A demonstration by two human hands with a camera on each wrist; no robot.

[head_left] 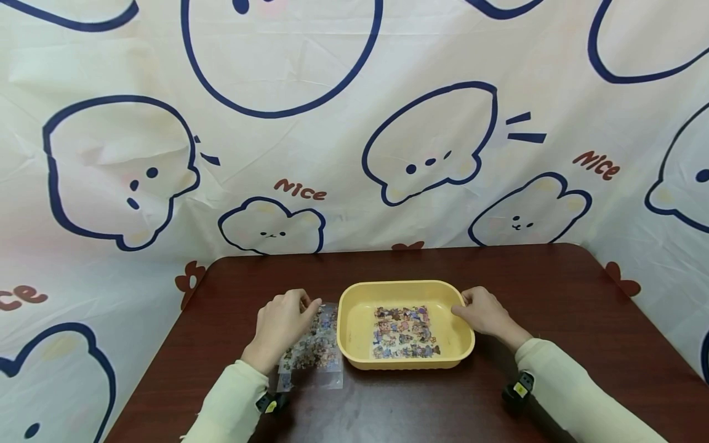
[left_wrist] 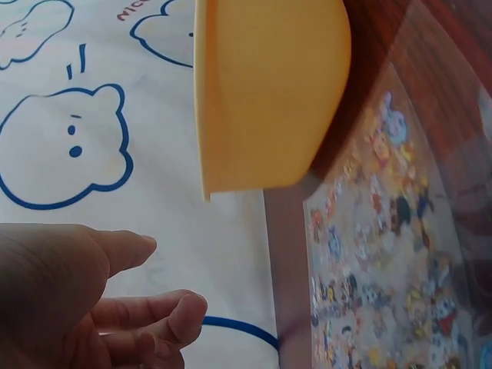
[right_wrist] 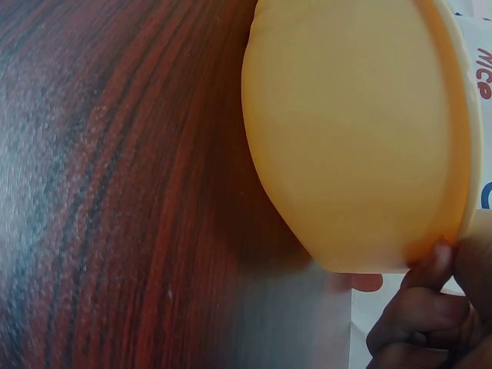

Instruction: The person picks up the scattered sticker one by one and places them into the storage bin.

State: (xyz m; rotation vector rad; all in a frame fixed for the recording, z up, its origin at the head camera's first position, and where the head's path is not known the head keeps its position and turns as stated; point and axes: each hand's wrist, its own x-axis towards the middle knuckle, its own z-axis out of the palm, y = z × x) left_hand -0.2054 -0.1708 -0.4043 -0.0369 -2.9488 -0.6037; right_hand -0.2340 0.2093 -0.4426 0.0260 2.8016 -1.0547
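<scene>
A yellow plastic tray [head_left: 356, 329] stands on the table, with a sheet of small cartoon stickers [head_left: 404, 332] lying inside it. My right hand [head_left: 485, 312] pinches the tray's right rim between thumb and fingers; the right wrist view shows the fingers [right_wrist: 430, 269] against the tray's outer wall. My left hand [head_left: 281, 326] is above clear sheets of cartoon stickers [head_left: 317, 347] left of the tray. Its thumb and loosely bent fingers hold nothing in the left wrist view, apart from the tray's left end. The hand covers part of the clear sheets.
The dark red-brown wooden table [head_left: 410, 409] has a rounded far edge. A white cloth [head_left: 343, 147] with blue-outlined cartoon bears hangs behind it and at both sides. Each wrist wears a small black device, one at the left cuff [head_left: 270, 403] and one at the right cuff [head_left: 519, 389].
</scene>
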